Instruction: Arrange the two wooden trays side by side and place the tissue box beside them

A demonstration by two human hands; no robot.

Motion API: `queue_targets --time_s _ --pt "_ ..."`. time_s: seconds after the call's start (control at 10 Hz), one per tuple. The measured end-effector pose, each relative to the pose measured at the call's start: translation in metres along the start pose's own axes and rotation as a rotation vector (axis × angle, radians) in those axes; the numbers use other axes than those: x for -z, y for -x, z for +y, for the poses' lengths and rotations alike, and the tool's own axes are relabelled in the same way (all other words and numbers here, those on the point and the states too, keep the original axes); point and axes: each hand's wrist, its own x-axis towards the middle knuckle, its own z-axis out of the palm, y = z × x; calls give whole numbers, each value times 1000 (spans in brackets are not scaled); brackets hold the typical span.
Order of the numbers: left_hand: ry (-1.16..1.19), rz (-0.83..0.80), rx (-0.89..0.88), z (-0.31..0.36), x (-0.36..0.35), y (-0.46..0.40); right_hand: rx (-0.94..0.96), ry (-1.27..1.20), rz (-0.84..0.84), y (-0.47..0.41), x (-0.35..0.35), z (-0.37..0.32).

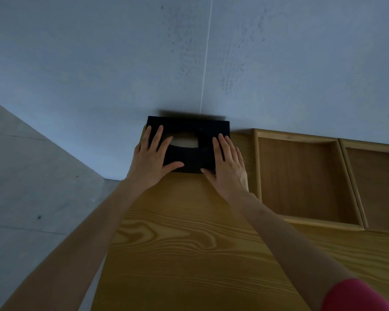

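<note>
A black tissue box [189, 126] with an oval opening on top stands at the far left corner of the wooden table [184, 243], against the wall. My left hand [151, 158] lies over its left end, fingers spread on top and thumb along the front face. At its right end my right hand [229, 164] grips the same way. To the right of the box, two shallow wooden trays sit side by side along the wall: the nearer tray [301, 180] and a second tray [382, 189], cut off by the frame's right edge.
A pale grey wall [189, 52] rises directly behind the box and trays. The table's left edge runs just left of the box, with grey floor [32, 187] below it. Wood-grain tabletop stretches in front of the box and trays.
</note>
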Motion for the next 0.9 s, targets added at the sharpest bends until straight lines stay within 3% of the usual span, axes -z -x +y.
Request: queue_targets --time_s 0.4,0.7,0.9 --pt "7 14 -71 -20 8 -22 6 105 70 -18 -9 -9" --pt "-26 -130 -9 -13 21 -22 41 41 -120 -19 11 -5" --pt "-20 -72 -25 11 38 -12 36 97 -195 -12 40 2"
